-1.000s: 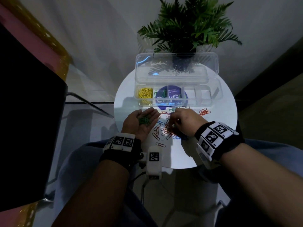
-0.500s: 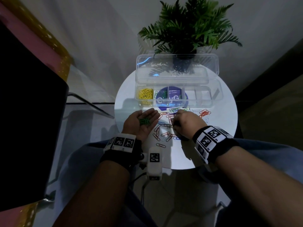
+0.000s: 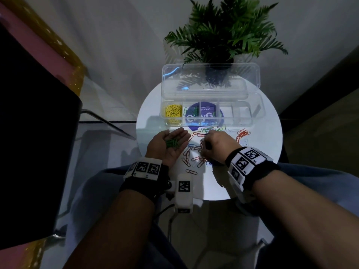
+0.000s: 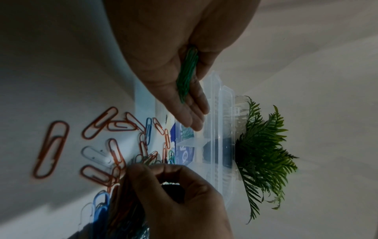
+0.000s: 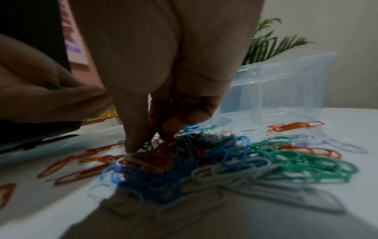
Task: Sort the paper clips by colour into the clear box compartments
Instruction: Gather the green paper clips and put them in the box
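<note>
The right hand hides its fingertips from the head camera; the wrist view shows the fingertips curled into the mixed-colour wire paper clips, grip unclear. The flat, upturned left hand cradles green paper clips near the clear plastic compartment box.

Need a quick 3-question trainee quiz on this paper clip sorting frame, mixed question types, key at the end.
1. True or false: the yellow clips already lie in the leftmost compartment of the clear box.
2. Which colour of clips rests in the upturned palm of the left hand? A) orange B) green C) blue
3. Fill in: the right hand reaches fingers-down into the mixed pile of clips on the white ____.

Key: 1 true; 2 B, the green clips; 3 table.
</note>
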`<state>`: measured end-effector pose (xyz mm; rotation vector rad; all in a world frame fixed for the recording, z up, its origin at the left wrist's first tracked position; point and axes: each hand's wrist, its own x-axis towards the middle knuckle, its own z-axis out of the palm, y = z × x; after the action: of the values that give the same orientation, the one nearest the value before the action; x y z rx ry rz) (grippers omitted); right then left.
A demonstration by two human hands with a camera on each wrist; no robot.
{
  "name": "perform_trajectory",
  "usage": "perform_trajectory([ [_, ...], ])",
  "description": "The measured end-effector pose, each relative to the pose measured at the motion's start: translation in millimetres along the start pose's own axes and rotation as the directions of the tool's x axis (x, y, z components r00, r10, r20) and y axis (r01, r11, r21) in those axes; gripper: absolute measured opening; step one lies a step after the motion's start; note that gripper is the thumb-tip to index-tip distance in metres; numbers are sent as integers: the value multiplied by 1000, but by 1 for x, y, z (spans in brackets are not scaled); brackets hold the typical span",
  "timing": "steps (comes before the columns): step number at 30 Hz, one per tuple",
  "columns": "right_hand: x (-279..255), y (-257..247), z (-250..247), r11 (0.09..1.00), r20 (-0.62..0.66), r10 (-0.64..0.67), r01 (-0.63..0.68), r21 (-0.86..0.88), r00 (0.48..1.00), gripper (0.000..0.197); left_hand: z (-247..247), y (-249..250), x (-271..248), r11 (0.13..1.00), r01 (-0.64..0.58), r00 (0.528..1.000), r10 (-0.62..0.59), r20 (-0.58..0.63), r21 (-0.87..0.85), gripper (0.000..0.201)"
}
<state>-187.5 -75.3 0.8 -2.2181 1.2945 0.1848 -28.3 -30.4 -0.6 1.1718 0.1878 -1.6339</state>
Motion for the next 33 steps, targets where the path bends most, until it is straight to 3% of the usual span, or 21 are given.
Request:
perform_trajectory([
  [5,-3,8,-4,967,-60,72,-55,250,996,17,0,0,0,1000,-1,1000,1,-6,-1,42],
  [8,-4,9,-9,895,-37,111,-84,439,993,13,1,0,0,1000,-4,1000,4,-9,2,42],
  [13,-5,-1,-24,821,-137,33,52,568,990,8,4,-4,-1,1000,8,1000,-8,-1,28,43],
  [16,-3,-3,-28,842,-162,-30,112,528,986,10,6,-7,-1,999,4,1000,-4,0,52,44],
  [19,-2,1,-27,915,-154,-8,69,397,988,19,7,-7,-1,998,-1,1000,1,-5,57,43],
  [22,-4,5,-24,944,-193,20,45,327,981,11,6,-6,-1,998,-9,1000,9,-12,62,43],
  [28,-6,7,-27,917,-244,41,61,394,969,3,5,-5,-2,998,-10,1000,10,-10,61,43],
  [33,-5,5,-27,939,-257,21,69,338,966,10,5,-4,-2,998,-5,1000,5,-9,66,44],
])
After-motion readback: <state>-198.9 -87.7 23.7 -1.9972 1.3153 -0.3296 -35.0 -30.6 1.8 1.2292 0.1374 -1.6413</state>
